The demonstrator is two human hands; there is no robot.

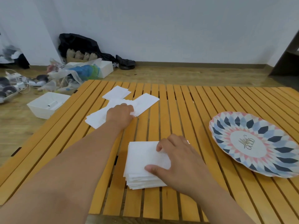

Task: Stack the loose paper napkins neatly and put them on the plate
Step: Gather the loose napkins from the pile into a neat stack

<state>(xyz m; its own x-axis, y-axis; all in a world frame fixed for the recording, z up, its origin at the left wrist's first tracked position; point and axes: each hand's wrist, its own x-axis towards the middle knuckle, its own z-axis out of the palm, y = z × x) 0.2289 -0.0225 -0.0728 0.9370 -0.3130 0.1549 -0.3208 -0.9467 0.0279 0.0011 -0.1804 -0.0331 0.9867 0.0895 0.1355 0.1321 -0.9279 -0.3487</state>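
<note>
Napkins (145, 101) lie loose near the table's (186, 110) far left corner; left hand (119, 113) fingers curl, pinching one. Right hand (176, 159) fingers, spread, press the stack (140, 159) by the front edge. Plate (226, 126) sits at the right edge. Paper likely light, limp, slippery: clamp the stack's opposite sides.

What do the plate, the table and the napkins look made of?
Plate: glazed ceramic or melamine, can't tell which; glossy, with a printed diamond pattern and a wavy rim.
Table: probably wood; orange-stained slats with a satin sheen, gaps between them, and grain marks near the front edge.
Napkin stack and loose napkins: thin white tissue paper, matte, with soft layered edges.
</note>
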